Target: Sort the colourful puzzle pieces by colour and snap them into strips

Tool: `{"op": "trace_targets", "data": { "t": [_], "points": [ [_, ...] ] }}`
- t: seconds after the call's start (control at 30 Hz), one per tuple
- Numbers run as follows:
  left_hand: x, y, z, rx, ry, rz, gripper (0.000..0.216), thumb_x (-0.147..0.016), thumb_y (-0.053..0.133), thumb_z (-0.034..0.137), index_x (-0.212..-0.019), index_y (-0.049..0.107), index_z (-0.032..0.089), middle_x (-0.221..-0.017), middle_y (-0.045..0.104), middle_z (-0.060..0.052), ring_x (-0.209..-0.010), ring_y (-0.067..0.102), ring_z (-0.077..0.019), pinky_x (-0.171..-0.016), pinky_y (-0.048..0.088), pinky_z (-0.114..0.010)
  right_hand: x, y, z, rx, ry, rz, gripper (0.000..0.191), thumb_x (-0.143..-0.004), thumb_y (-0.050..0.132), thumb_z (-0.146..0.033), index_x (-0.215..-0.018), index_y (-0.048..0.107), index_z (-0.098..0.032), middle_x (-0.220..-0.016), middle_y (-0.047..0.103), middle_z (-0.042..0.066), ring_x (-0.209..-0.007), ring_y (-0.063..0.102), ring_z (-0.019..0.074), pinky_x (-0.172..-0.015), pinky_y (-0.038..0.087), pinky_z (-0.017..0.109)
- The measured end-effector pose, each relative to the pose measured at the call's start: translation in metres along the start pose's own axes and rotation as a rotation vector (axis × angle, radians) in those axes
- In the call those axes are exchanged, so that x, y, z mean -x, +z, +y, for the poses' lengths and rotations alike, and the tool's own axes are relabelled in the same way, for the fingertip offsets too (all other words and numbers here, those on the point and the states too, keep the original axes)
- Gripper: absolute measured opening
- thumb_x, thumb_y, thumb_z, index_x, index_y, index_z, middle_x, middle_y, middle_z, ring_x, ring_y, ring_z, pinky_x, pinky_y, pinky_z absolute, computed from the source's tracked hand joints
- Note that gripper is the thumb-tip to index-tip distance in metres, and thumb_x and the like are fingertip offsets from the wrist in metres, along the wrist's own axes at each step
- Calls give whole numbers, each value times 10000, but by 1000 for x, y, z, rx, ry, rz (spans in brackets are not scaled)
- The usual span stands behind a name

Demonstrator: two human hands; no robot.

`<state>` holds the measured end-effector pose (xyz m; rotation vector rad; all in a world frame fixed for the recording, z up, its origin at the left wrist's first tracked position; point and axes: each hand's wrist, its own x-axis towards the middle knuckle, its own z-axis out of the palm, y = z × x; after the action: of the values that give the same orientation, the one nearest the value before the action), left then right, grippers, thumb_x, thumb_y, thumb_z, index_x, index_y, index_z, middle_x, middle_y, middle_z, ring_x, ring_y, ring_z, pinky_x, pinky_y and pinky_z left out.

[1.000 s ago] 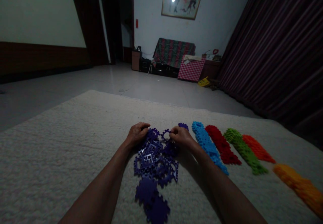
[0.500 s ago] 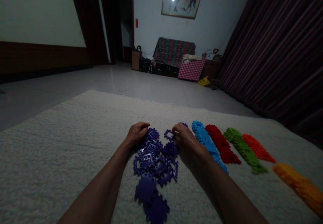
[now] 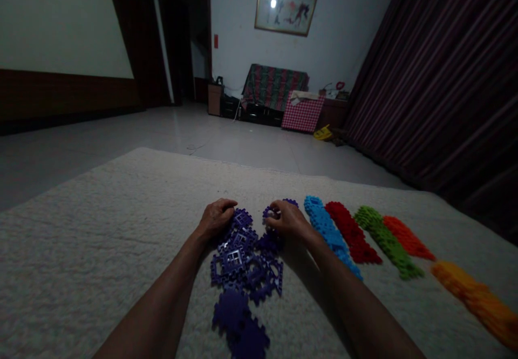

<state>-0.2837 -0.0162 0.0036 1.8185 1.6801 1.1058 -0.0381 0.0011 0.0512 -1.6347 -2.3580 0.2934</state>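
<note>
A pile of purple interlocking plastic tiles (image 3: 243, 264) lies on the white rug (image 3: 101, 251) in front of me. My left hand (image 3: 216, 217) rests curled on the pile's far left edge, fingers closed over a purple tile. My right hand (image 3: 289, 218) is curled at the pile's far right, pinching a purple ring-shaped tile (image 3: 269, 213). Two solid purple tiles (image 3: 240, 324) lie nearest to me.
Rows of sorted tiles lie to the right on the rug: blue (image 3: 327, 232), red (image 3: 352, 232), green (image 3: 384, 240), orange-red (image 3: 407, 237) and yellow-orange (image 3: 477, 299). A dark striped curtain (image 3: 437, 78) hangs at the right. Bare floor (image 3: 226, 140) and furniture (image 3: 275, 92) lie beyond.
My right hand has shifted slightly left with the ring-shaped tile in its fingers. The left hand has stayed on the pile. The view has tilted a little.
</note>
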Motion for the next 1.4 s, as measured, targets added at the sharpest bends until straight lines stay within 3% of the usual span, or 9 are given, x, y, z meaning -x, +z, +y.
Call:
{"op": "trace_targets", "data": {
  "t": [0.1,0.23,0.5,0.63,0.73,0.83,1.03,1.27,1.4],
  "points": [
    [0,0,0,-4,20,-9,400,-805,492,299,-1073,765,181,-1137,757,-80,-1086,679,-237,-1018,503,-367,-13,-20,23,70,-27,77,407,-818,635,-221,-1222,644,-173,-1253,669,133,-1138,610,259,-944,438,336],
    [0,0,-1,4,18,-1,384,-802,498,288,-1057,768,191,-1127,761,-71,-1078,679,-232,-1016,503,-362,-25,-35,52,191,18,45,451,-825,625,-210,-1276,618,-202,-1321,640,141,-1204,576,315,-1003,397,448],
    [0,1,-3,10,26,1,376,-808,504,271,-1063,766,183,-1137,756,-83,-1081,680,-230,-1021,500,-364,-22,-25,65,210,-3,5,434,-821,606,-192,-1254,621,-212,-1334,629,150,-1263,539,339,-1031,369,533],
    [0,1,-3,2,19,5,370,-810,509,251,-1064,771,192,-1136,758,-80,-1086,682,-230,-1022,500,-360,-20,-19,60,125,-120,158,470,-780,610,-178,-1250,611,-179,-1420,551,176,-1303,507,339,-1045,380,546],
    [0,1,-1,5,-1,5,365,-809,511,234,-1057,777,200,-1139,760,-73,-1089,684,-227,-1028,496,-356,-16,-4,43,-39,-237,258,430,-788,581,-157,-1216,623,-174,-1316,619,154,-1215,580,284,-1023,439,466],
    [-1,1,-1,32,-15,9,373,-809,507,225,-1066,776,200,-1133,763,-69,-1080,688,-222,-1031,494,-351,-9,17,12,-234,-272,195,388,-805,585,-170,-1188,638,-207,-1197,682,101,-1017,665,222,-904,520,380],
    [-3,5,-8,116,-21,-9,389,-792,518,227,-1086,770,188,-1065,779,-65,-999,710,-209,-995,514,-329,-1,41,-39,-315,-189,45,322,-827,670,-261,-1144,678,-207,-1058,743,92,-960,687,230,-848,520,335],
    [-2,4,-6,110,-20,-26,377,-795,540,246,-1090,769,190,-1118,767,-75,-1059,695,-225,-1014,497,-341,-10,26,-20,-444,-83,161,224,-809,578,-153,-996,694,-198,-901,730,31,-830,674,184,-781,519,293],
    [-1,3,-4,97,-53,-32,383,-794,548,253,-1105,764,196,-1127,766,-72,-1066,693,-228,-1011,499,-346,-9,18,-3,-185,-137,262,214,-782,533,-86,-899,675,-195,-942,699,68,-896,647,208,-834,500,320]
  ]
}}
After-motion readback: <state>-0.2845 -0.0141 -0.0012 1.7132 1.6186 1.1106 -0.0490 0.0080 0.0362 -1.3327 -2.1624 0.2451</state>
